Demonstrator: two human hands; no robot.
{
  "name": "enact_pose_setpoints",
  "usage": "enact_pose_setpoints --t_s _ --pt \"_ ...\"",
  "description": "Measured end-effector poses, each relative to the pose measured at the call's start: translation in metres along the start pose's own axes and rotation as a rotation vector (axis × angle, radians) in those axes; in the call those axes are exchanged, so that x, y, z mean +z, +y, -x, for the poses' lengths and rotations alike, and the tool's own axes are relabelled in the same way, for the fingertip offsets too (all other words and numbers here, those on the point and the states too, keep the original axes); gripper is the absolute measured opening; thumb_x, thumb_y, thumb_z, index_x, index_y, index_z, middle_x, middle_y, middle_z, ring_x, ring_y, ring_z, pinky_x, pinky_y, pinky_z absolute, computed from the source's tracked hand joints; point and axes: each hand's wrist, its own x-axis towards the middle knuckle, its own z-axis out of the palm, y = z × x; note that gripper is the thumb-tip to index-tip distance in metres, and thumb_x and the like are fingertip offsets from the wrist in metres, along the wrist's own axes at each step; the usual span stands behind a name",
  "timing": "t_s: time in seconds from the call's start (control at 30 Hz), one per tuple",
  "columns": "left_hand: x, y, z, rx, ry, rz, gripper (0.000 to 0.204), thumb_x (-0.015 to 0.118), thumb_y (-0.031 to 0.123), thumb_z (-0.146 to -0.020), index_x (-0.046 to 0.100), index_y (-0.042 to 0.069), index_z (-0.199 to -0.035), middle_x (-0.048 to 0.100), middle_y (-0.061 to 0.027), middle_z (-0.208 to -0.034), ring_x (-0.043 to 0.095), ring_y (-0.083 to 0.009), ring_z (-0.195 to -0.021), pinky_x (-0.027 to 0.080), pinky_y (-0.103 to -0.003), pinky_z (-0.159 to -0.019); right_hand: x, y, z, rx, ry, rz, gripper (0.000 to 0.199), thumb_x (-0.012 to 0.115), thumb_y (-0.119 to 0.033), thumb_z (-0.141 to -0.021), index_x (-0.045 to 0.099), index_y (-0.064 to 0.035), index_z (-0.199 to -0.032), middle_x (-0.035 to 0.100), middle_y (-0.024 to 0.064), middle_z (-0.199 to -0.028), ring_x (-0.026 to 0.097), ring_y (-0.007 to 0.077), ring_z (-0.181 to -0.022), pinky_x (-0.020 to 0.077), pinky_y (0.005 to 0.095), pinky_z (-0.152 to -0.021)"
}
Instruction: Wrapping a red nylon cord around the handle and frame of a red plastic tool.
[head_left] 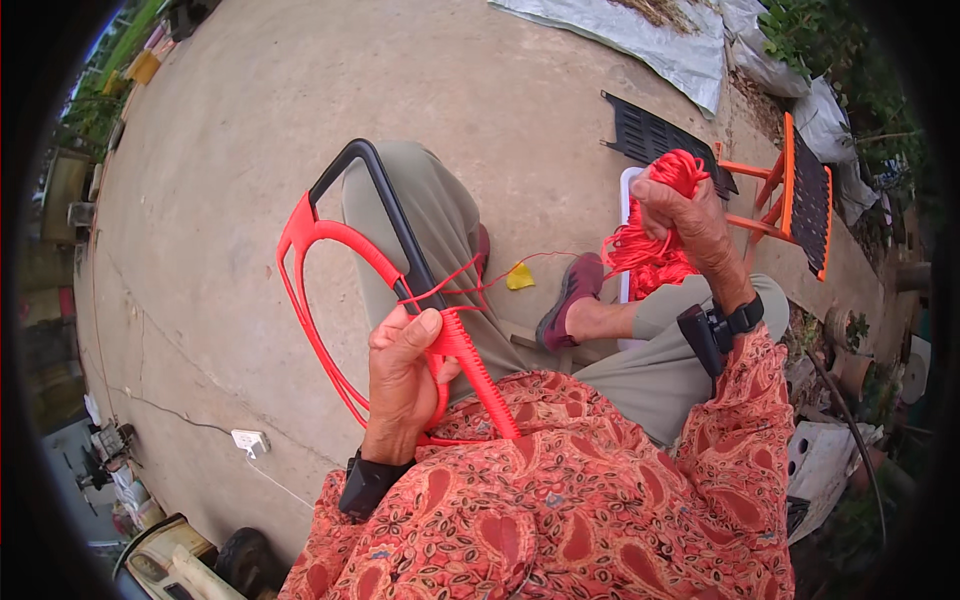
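My left hand (397, 385) is closed round a black tubular frame (398, 220) that leans against my lap and knee. Red cord (478, 375) is wound tightly in close turns along the lower part of its bar. More red strip curves round the frame's far left side. Over to the right, my right hand (690, 215) is a fist round a tangled bundle of red cord (678, 170). A thin strand runs slack between the bundle and the frame. Below that fist, a white container (627, 190) holds a heap of red cord, partly hidden by my leg.
An orange stool with black slats (800, 200) stands at the right, beside a black slatted panel (650, 130). On the concrete lie a yellow scrap (520, 277) and a white power socket (250, 442) with its cable. A silver sheet (640, 40) lies at the back.
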Motion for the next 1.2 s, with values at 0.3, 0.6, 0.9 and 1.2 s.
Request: enact_pose_setpoints --t_s 0.3,0.6,0.9,1.2 --pt "-0.004 -0.001 0.001 -0.004 -0.041 0.002 0.026 0.062 0.012 -0.088 0.055 -0.001 -0.109 0.064 -0.0065 -0.086 0.057 -0.0099 -0.061 0.038 -0.022 -0.042 0.152 0.058 0.014 -0.129 -0.414 0.023 0.018 0.071 -0.012 -0.084 0.066 -0.0019 -0.097 0.063 -0.0032 -0.077 0.056 0.0049 -0.076 0.0477 0.0224 -0.070" --pt "-0.003 -0.002 -0.002 0.001 0.011 -0.022 0.026 0.064 0.016 -0.087 0.055 0.000 -0.106 0.064 -0.0070 -0.081 0.054 -0.0098 -0.052 0.035 -0.022 -0.038 0.156 0.067 0.028 -0.294 -0.434 0.137 0.015 0.071 -0.010 -0.083 0.062 -0.0027 -0.093 0.060 -0.0042 -0.074 0.054 0.0048 -0.073 0.0466 0.0233 -0.067" --pt "-0.007 -0.002 0.000 -0.003 -0.064 0.033 0.025 0.064 0.013 -0.087 0.056 0.000 -0.108 0.062 -0.0056 -0.081 0.055 -0.0094 -0.059 0.036 -0.021 -0.041 -0.006 0.080 -0.029 -0.055 0.209 0.034 0.025 0.069 -0.013 -0.080 0.053 -0.0129 -0.061 0.049 -0.0054 -0.054 0.042 0.0021 -0.047 0.0321 0.0220 -0.042" --pt "-0.001 0.000 -0.001 -0.022 -0.058 0.004 0.028 0.065 0.015 -0.086 0.055 0.000 -0.108 0.061 -0.0052 -0.077 0.054 -0.0111 -0.057 0.035 -0.023 -0.042 -0.026 0.060 -0.028 -0.191 0.126 0.870 0.017 0.068 -0.015 -0.077 0.060 -0.0015 -0.083 0.057 0.0019 -0.070 0.052 0.0102 -0.060 0.0415 0.0294 -0.051"
